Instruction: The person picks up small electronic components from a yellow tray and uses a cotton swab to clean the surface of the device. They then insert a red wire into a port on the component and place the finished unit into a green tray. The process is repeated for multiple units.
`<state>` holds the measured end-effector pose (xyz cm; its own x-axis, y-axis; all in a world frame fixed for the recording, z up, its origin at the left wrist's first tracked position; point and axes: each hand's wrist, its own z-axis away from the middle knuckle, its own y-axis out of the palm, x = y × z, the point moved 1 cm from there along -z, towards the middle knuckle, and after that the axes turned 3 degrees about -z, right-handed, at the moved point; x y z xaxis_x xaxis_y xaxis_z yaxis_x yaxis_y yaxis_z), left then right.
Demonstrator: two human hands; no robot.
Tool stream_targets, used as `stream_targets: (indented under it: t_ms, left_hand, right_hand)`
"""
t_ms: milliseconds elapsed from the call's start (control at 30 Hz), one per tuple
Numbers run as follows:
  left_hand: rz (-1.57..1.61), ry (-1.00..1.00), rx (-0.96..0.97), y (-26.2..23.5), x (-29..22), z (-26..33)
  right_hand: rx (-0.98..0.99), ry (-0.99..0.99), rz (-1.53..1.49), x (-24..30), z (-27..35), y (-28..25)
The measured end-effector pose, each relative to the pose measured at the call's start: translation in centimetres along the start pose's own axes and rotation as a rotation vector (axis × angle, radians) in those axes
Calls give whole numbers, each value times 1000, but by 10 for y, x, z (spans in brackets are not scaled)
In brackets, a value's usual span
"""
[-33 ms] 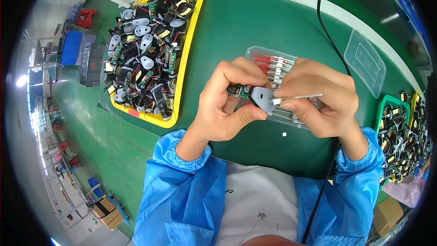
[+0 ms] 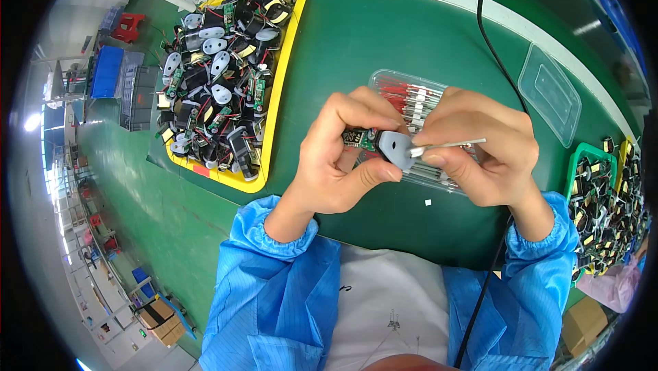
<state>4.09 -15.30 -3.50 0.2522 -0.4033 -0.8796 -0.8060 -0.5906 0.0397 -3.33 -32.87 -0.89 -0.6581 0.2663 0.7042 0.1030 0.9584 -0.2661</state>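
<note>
My left hand [image 2: 336,155] is closed round a small electronic assembly with a green circuit board [image 2: 360,138] and a smooth grey cap [image 2: 395,148] that has small dark holes. Between thumb and fingers, my right hand [image 2: 480,148] pinches a thin whitish strip [image 2: 452,145], its near end at the right edge of the cap. Whether the strip enters the cap or only touches it cannot be made out. Beneath both hands lies a clear plastic box [image 2: 379,77] of thin red and pale wire-like pieces, partly hidden by my fingers.
A yellow-rimmed tray [image 2: 277,107] heaped with similar assemblies stands at the left. At the right are a clear lid [image 2: 550,94] and a green-rimmed tray [image 2: 571,169] of similar parts. A black cable [image 2: 488,31] crosses the green table; a white scrap [image 2: 428,202] lies near me.
</note>
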Motion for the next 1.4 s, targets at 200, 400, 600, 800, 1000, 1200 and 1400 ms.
stream_targets:
  t_ms: [200,400,600,800,1000,1200,1400]
  left_hand:
    - [-97,14,-75,3,-3,1]
    - [-141,20,-172,8,0,4]
    - [-273,133,-190,10,0,4]
    - [-425,255,-157,7,2,2]
    - [-308,223,-115,5,0,3]
    - [-147,52,-164,12,0,6]
    - [-96,-44,-175,12,-3,4]
  right_hand:
    - [-160,19,39,2,2,12]
    - [-237,-12,142,5,6,22]
    - [-236,99,63,8,7,23]
    - [-221,189,28,8,8,22]
    - [-122,148,10,12,3,16]
    - [-135,-20,201,9,1,17]
    - [-91,258,-3,12,-2,6]
